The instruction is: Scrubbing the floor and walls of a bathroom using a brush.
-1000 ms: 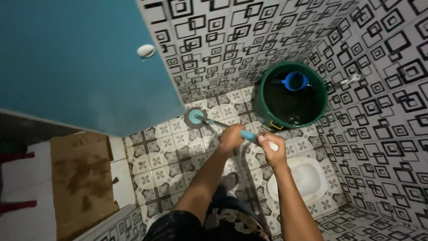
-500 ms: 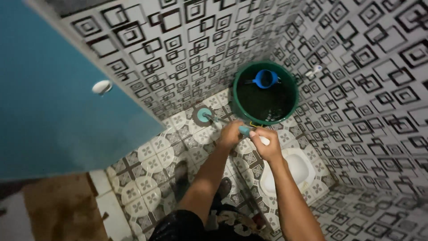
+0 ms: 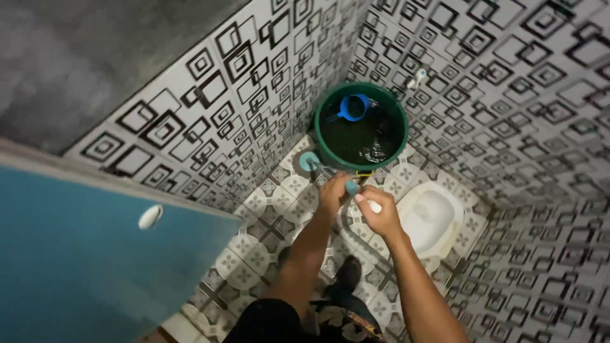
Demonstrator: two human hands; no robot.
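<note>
At eight o'clock a blue door point(image 3: 76, 254) carries an oval white knob point(image 3: 150, 216). Near centre, the left hand point(image 3: 333, 190) is closed around the middle of a long-handled teal scrubbing brush point(image 3: 346, 186), whose round head point(image 3: 309, 161) presses on the patterned floor tiles point(image 3: 267, 222) against the foot of a round green plastic bucket of water point(image 3: 397, 136) at twelve o'clock, a blue plastic dipper point(image 3: 351, 107) floating inside. The right hand point(image 3: 376, 216) is wrapped tight around the brush's white handle end. At three o'clock sits a white squat toilet pan point(image 3: 432, 213).

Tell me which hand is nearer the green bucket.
Left. The left hand grips the brush handle just below the green bucket; the right hand holds the handle's end, farther back beside the squat toilet.
</note>
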